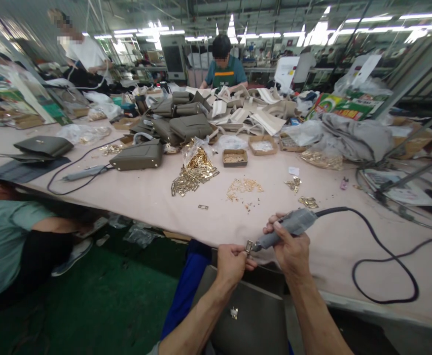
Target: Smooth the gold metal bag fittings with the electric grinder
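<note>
My left hand [232, 264] pinches a small gold metal plate [249, 246] at the table's front edge. Wrapped in my right hand [292, 246] is a grey electric screwdriver [293, 223], its tip meeting the plate or very close to it. A black cord [380, 236] runs from the tool's back end across the table to the right. On my lap lies a dark olive bag [251, 315] with a small shiny metal fitting [234, 312] on it. A single gold plate [203, 207] lies apart on the table, ahead of my left hand.
A heap of gold plates [196, 172] spills from a plastic bag. Tiny gold parts [243, 187] are scattered nearby, with a small box [234, 158] behind. Finished-looking olive bags [190, 127] are piled farther back. A second tool [85, 172] lies left. A person [221, 69] sits opposite; another [12, 236] crouches left.
</note>
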The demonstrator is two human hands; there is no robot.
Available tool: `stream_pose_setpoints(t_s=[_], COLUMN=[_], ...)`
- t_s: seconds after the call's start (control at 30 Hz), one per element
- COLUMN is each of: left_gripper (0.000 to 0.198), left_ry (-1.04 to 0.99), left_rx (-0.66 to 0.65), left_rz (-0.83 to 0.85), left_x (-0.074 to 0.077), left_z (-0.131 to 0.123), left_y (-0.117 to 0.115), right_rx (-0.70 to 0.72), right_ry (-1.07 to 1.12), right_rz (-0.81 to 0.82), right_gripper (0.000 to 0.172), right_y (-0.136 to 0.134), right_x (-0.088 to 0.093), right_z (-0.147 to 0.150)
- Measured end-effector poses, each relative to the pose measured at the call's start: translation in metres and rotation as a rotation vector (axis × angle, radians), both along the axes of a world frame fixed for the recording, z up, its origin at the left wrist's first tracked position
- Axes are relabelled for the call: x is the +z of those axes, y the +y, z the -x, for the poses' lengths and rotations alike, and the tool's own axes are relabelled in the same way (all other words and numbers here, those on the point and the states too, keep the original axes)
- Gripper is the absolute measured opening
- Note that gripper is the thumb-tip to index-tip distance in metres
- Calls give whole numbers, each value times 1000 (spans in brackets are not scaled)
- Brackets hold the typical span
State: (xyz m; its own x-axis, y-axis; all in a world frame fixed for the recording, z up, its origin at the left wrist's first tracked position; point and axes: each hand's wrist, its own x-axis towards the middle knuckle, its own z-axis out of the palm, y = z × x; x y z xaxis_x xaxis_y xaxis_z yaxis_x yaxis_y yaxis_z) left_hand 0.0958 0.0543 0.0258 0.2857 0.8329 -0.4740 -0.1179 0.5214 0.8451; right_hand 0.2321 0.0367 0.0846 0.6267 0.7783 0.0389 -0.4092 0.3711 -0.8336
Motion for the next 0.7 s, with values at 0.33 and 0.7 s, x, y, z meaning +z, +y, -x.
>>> stream_pose_setpoints(t_s=[0.33,0.7], left_gripper=[13,19], left_ry=[32,49], left_rx=[6,-15], left_rz=[3,-26], left_x=[4,6], left_z=[-1,-1], left_y=[0,1], right_rx=[38,248], right_ry=[-91,-369], right_rz=[-5,2], right_gripper=[37,37], right_y=[-2,0], right_x=[0,4], right_z=[4,11])
